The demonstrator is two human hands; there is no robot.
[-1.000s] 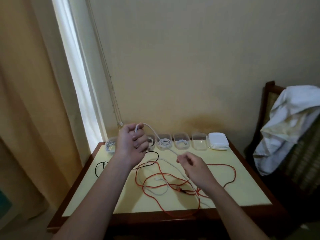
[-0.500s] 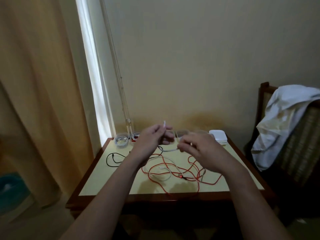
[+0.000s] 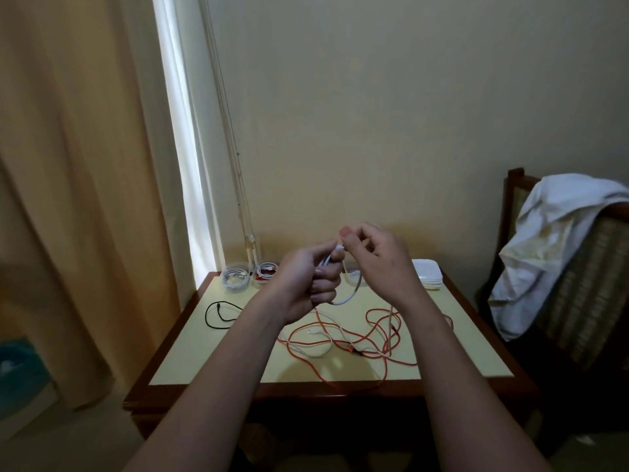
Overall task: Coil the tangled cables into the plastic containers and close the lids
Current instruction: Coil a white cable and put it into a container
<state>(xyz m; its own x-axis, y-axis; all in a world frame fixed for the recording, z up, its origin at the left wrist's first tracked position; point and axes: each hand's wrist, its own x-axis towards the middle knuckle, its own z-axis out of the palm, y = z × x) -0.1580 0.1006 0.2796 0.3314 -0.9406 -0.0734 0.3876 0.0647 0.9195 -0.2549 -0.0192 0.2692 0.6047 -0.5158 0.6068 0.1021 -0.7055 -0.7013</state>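
Observation:
My left hand (image 3: 311, 284) is closed around a white cable (image 3: 350, 296), held above the yellow table (image 3: 190, 356). My right hand (image 3: 377, 260) pinches the same cable's end near my left thumb; a loop hangs below both hands. An orange cable (image 3: 374, 335) lies tangled with another white cable (image 3: 316, 349) on the table. A black cable (image 3: 218, 315) lies at the left. Two clear plastic containers (image 3: 235, 277) holding coiled cables stand at the back left; others are hidden behind my hands. A stack of white lids (image 3: 427, 274) sits at the back right.
The table stands against a beige wall. A curtain (image 3: 68, 199) hangs at the left beside a bright window strip. A wooden chair (image 3: 517, 206) draped with white cloth (image 3: 551, 243) stands to the right. The orange cable droops over the table's front edge.
My right hand has risen and moved left to meet my left hand at the cable end. The view has pulled back slightly from the table.

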